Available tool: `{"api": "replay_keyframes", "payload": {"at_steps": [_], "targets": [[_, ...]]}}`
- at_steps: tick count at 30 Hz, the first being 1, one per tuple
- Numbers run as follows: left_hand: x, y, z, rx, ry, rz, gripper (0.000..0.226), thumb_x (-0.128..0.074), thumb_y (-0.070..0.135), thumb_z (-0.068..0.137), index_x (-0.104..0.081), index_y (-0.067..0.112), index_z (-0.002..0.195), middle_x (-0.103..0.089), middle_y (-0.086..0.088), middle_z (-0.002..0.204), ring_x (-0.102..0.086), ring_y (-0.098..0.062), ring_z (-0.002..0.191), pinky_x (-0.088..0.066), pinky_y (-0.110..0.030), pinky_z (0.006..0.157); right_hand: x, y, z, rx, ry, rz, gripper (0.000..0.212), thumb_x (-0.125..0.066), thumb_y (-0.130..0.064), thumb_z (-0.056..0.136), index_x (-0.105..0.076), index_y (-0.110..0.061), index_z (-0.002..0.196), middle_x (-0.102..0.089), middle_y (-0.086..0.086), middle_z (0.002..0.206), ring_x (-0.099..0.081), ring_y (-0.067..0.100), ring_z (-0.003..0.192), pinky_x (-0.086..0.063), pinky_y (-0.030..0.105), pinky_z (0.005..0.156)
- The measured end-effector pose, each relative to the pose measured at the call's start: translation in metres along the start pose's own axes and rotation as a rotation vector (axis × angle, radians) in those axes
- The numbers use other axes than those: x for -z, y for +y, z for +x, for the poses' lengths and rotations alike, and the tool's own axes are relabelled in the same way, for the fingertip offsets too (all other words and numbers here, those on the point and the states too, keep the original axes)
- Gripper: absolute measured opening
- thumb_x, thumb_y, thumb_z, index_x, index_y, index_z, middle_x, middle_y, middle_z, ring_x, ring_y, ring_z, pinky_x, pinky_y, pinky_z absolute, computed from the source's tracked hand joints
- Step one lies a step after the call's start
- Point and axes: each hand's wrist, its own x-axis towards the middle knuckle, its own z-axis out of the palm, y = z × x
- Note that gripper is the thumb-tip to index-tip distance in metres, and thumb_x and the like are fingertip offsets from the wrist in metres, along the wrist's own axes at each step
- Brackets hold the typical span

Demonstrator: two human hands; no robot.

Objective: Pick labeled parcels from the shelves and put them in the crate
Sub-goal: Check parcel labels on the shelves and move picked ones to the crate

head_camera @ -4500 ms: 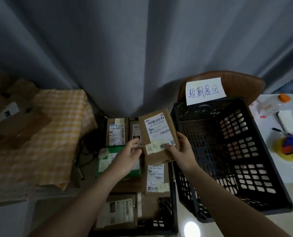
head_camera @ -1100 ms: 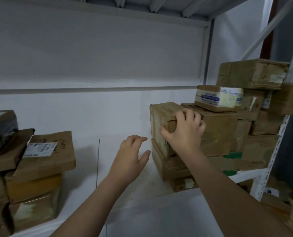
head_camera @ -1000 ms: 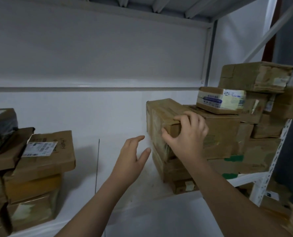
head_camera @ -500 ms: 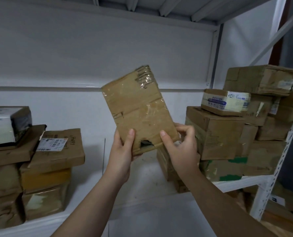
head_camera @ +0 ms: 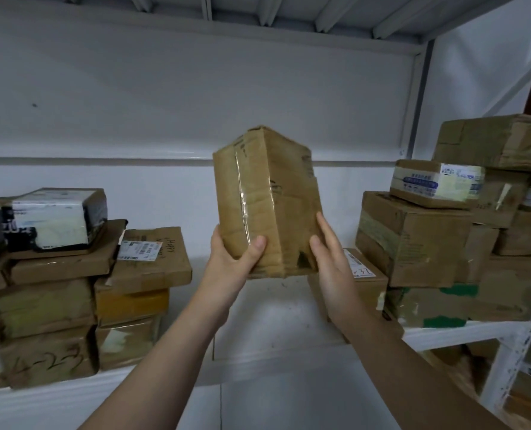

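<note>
The person is holding a brown cardboard parcel (head_camera: 269, 203) up in front of the shelf (head_camera: 289, 318), lifted clear of every stack. The left hand (head_camera: 231, 257) is cupping its lower left corner with the thumb pressed on the taped face, and the right hand (head_camera: 329, 259) is lying flat against its lower right side; together they are making a two-handed grip closed on the parcel. The faces turned to the camera are showing tape and scuffs but no shipping label, so the person is probably checking it for one. The crate is not appearing in view, so nothing here is showing how many parcels are already in it. Many parcels are remaining: a left stack (head_camera: 72, 290), where one box is carrying a white label (head_camera: 140, 250), and a right stack (head_camera: 450, 237). Carrying this one to the crate is still lying ahead.
</note>
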Motion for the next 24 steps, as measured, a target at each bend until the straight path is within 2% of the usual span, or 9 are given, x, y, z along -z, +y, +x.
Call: {"api": "replay_keyframes", "payload": {"at_steps": [3, 5, 8, 12, 14, 16, 18, 21, 24], "targets": [[0.000, -0.005, -0.006, -0.056, 0.053, -0.089, 0.066, -0.073, 0.037, 0.074, -0.044, 0.021, 0.131, -0.062, 0.006, 0.116, -0.064, -0.002, 0.094, -0.053, -0.015, 0.071, -0.006, -0.004, -0.007, -0.088, -0.126, -0.212, 0.085, -0.036, -0.081, 0.071, -0.029, -0.041, 0.146, -0.010, -0.017, 0.157, -0.014, 0.008, 0.144, -0.018, 0.037, 0.117], [-0.002, -0.015, -0.011, -0.139, 0.105, -0.089, 0.045, -0.064, 0.025, 0.088, -0.048, 0.021, 0.130, -0.064, 0.006, 0.115, -0.064, -0.001, 0.097, -0.054, -0.018, 0.074, -0.012, -0.007, -0.011, -0.091, -0.212, -0.165, 0.077, -0.043, -0.075, 0.072, -0.038, -0.041, 0.141, -0.028, -0.016, 0.153, -0.030, 0.001, 0.137, -0.031, 0.028, 0.111], [0.000, -0.019, -0.019, -0.251, 0.106, -0.049, 0.031, -0.042, 0.026, 0.099, -0.050, 0.029, 0.129, -0.060, 0.012, 0.121, -0.058, 0.001, 0.108, -0.051, -0.017, 0.085, -0.018, -0.002, -0.013, -0.027, -0.168, -0.017, 0.042, -0.058, -0.048, 0.086, -0.053, -0.036, 0.126, -0.065, -0.020, 0.115, -0.059, -0.008, 0.106, -0.046, 0.017, 0.090], [0.011, -0.020, -0.017, -0.300, 0.056, -0.015, 0.029, -0.039, 0.020, 0.100, -0.056, 0.032, 0.121, -0.061, 0.012, 0.121, -0.056, -0.004, 0.115, -0.047, -0.018, 0.090, -0.015, 0.005, -0.010, -0.048, -0.052, 0.147, 0.052, -0.058, -0.045, 0.086, -0.051, -0.024, 0.133, -0.064, -0.008, 0.124, -0.059, 0.008, 0.115, -0.045, 0.035, 0.103], [0.016, -0.022, -0.014, -0.249, 0.006, 0.061, 0.039, -0.056, 0.030, 0.094, -0.048, 0.034, 0.131, -0.054, 0.010, 0.129, -0.050, -0.009, 0.122, -0.047, -0.026, 0.096, -0.012, 0.006, -0.009, -0.066, -0.020, 0.218, 0.056, -0.057, -0.047, 0.083, -0.051, -0.022, 0.133, -0.064, -0.004, 0.124, -0.060, 0.014, 0.116, -0.045, 0.043, 0.104], [0.019, -0.022, -0.010, -0.123, -0.012, 0.154, 0.091, -0.072, 0.055, 0.072, -0.022, 0.038, 0.145, -0.043, 0.016, 0.132, -0.044, -0.010, 0.126, -0.043, -0.038, 0.103, -0.010, 0.008, -0.009, -0.070, 0.012, 0.248, 0.046, -0.053, -0.041, 0.089, -0.050, -0.020, 0.131, -0.066, 0.002, 0.120, -0.064, 0.016, 0.109, -0.049, 0.042, 0.098], [0.018, -0.018, -0.011, 0.009, -0.022, 0.153, 0.123, -0.074, 0.056, 0.054, 0.000, 0.033, 0.150, -0.040, 0.019, 0.126, -0.044, -0.010, 0.121, -0.042, -0.040, 0.104, -0.010, 0.010, -0.008, -0.063, 0.039, 0.237, 0.037, -0.049, -0.032, 0.095, -0.046, -0.021, 0.130, -0.067, 0.004, 0.114, -0.067, 0.013, 0.101, -0.055, 0.032, 0.086], [0.021, -0.023, -0.010, 0.008, 0.049, 0.102, 0.121, -0.077, 0.053, 0.050, -0.012, 0.030, 0.149, -0.049, 0.010, 0.134, -0.050, -0.011, 0.119, -0.046, -0.040, 0.101, -0.011, 0.010, -0.009, -0.009, 0.080, 0.141, 0.028, -0.050, -0.023, 0.097, -0.045, -0.025, 0.125, -0.062, 0.003, 0.113, -0.065, 0.010, 0.096, -0.054, 0.019, 0.071], [0.021, -0.033, -0.013, -0.093, 0.132, 0.099, 0.086, -0.080, 0.037, 0.067, -0.034, 0.026, 0.138, -0.058, 0.009, 0.126, -0.057, -0.005, 0.111, -0.050, -0.037, 0.095, -0.010, 0.010, -0.010, -0.021, 0.007, 0.119, 0.043, -0.049, -0.046, 0.089, -0.053, -0.028, 0.128, -0.061, -0.006, 0.125, -0.060, 0.006, 0.110, -0.052, 0.020, 0.084]]}}
